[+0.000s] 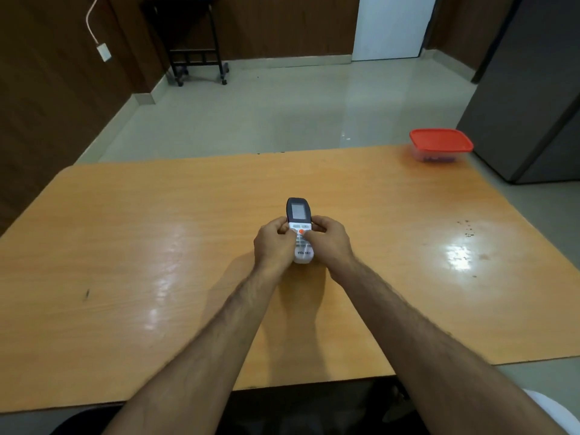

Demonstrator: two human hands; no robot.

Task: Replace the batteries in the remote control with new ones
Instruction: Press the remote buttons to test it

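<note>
Wood-grain table (125,246), orange-tan and glossy with two bright glare patches, fills the lower view; beyond its far edge lies a pale tiled floor (282,105), dark wood-panelled walls, a white door (389,26) and a black wheeled stand (196,42). A clear box with a red lid (441,141) sits at the table's far right corner, beside a dark grey cabinet (533,89).

Near the table's middle, the remote (299,229) is held face up, its dark screen end pointing away and sticking out past the fingers. The left hand (273,243) and right hand (328,240) are both closed around its sides, thumbs resting on the button area near an orange key. Its white lower end shows between the wrists. Whether it rests on the table or is lifted slightly seems unclear from here.
</note>
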